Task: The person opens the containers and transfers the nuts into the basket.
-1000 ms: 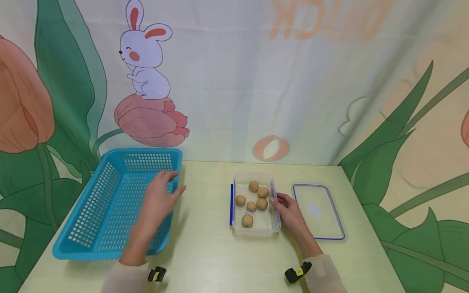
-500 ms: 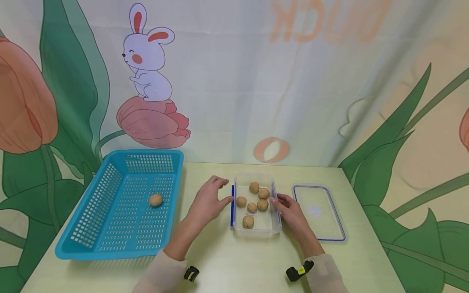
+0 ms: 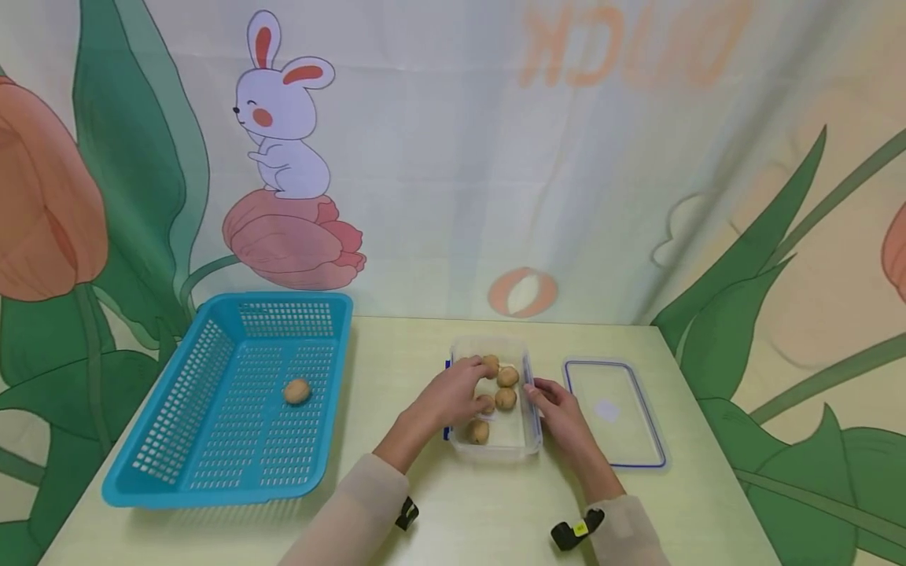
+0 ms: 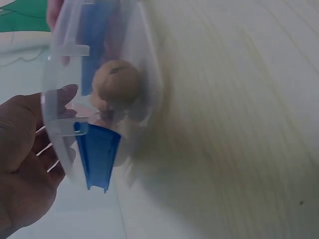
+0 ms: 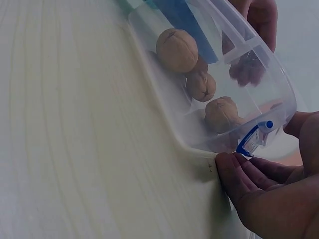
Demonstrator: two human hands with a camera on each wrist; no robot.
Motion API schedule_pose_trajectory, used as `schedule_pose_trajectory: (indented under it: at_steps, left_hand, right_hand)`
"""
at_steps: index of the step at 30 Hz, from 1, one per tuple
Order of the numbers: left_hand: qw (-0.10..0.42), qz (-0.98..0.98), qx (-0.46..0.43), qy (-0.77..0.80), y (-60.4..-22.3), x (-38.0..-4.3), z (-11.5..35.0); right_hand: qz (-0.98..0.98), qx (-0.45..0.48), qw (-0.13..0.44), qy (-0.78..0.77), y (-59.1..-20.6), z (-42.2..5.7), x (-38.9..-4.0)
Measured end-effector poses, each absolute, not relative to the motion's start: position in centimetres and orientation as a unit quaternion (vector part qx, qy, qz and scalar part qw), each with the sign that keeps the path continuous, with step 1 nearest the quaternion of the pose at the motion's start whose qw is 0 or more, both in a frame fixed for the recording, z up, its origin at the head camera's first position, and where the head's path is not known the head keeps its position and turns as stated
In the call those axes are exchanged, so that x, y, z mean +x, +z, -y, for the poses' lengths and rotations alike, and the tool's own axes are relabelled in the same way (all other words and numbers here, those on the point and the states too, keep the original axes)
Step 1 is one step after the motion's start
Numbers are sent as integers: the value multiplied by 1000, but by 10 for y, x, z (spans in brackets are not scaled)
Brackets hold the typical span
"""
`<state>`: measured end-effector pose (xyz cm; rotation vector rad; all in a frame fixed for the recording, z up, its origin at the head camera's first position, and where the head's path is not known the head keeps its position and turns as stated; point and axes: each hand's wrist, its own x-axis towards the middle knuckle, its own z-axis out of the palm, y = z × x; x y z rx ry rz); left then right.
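Observation:
A clear plastic food container [image 3: 499, 448] with blue clips holds several walnuts [image 3: 506, 377]. My left hand [image 3: 453, 393] reaches over its left wall, thumb and fingers apart above the walnuts, and hides some of them in the head view. In the right wrist view the left fingertips [image 5: 244, 74] hang inside the container, apart from the walnuts in sight. My right hand [image 3: 562, 409] holds the container's right wall, thumb at the rim and fingers outside, low by a blue clip [image 5: 254, 137]. One more walnut [image 3: 296, 391] lies in the blue basket [image 3: 331, 440].
The container's clear lid [image 3: 616, 409], edged in blue, lies flat to the right, close behind my right hand. The basket fills the table's left side. A printed curtain [image 3: 439, 157] hangs along the table's back edge.
My left hand has moved right from over the basket into the container. The walnut in the basket came into view as that hand left. The right hand stays at the container.

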<state>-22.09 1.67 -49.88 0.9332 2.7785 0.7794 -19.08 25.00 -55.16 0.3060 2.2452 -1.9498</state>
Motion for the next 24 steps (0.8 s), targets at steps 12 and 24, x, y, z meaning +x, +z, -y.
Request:
schedule_pose_trajectory:
  at_steps: [12,24]
  left_hand:
    - [48,-928,339,147,-515,-233,-26]
    - [34,-936,332,114,-517,-231,-34]
  right_hand:
    - [-757,98,72,-641,-554,-249,-194]
    - [-748,99,72,-652,-557,-252,-194]
